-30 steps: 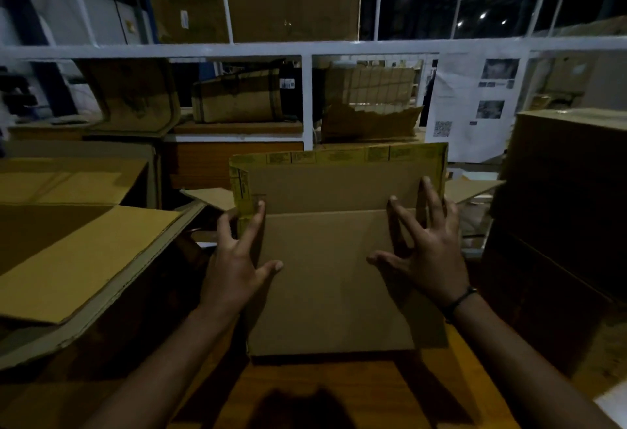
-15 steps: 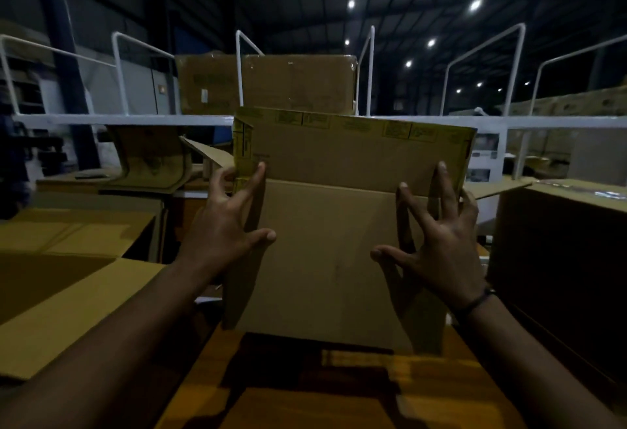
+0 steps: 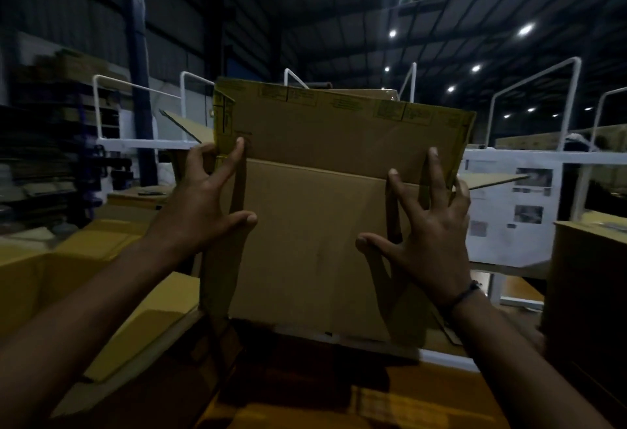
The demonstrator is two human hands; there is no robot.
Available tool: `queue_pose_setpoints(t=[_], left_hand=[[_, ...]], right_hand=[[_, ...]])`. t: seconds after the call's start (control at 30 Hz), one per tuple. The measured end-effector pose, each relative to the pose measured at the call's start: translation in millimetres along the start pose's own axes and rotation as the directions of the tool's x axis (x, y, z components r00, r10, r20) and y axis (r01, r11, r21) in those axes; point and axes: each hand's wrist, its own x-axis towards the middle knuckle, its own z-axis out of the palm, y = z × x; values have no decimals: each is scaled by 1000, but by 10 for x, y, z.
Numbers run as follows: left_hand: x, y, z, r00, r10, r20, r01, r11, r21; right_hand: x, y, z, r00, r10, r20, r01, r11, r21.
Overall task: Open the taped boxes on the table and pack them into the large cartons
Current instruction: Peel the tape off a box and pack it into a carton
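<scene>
box (image 3: 315, 242) lifted off table (image 3: 339, 394) since a second ago | left hand (image 3: 207, 204), right hand (image 3: 424, 238) gripping box sides, fingers spread | likely heading to open carton (image 3: 101, 279) at left

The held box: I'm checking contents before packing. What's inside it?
Not visible. The box faces the camera side-on, flaps raised, held between the left hand and right hand.

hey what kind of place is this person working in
Most likely a warehouse or packing floor. Both hands lift an opened cardboard box, an open carton sits at the left, and a high metal roof with ceiling lights spans overhead.
</scene>
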Motion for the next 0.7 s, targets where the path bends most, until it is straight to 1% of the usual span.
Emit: queue_pose_setpoints(t=[0.17,0.33,0.57,0.7], left_hand=[[-20,-524,-315,999,-15,-32,17,999,40],[-121,-1308,-651,999,-33,-42,34,999,40],[-309,-2589,-1101,998,-54,7,54,996,70],[-417,-3155,-1265,996,-84,37,80,992,99]], right_hand=[[190,-563,190,1000,-19,-17,19,999,-26],[316,-1344,481,999,-34,-9,34,999,-24],[351,-2648,1041,1000,-20,19,20,999,25],[340,-3200,1354,999,-24,31,23,998,52]])
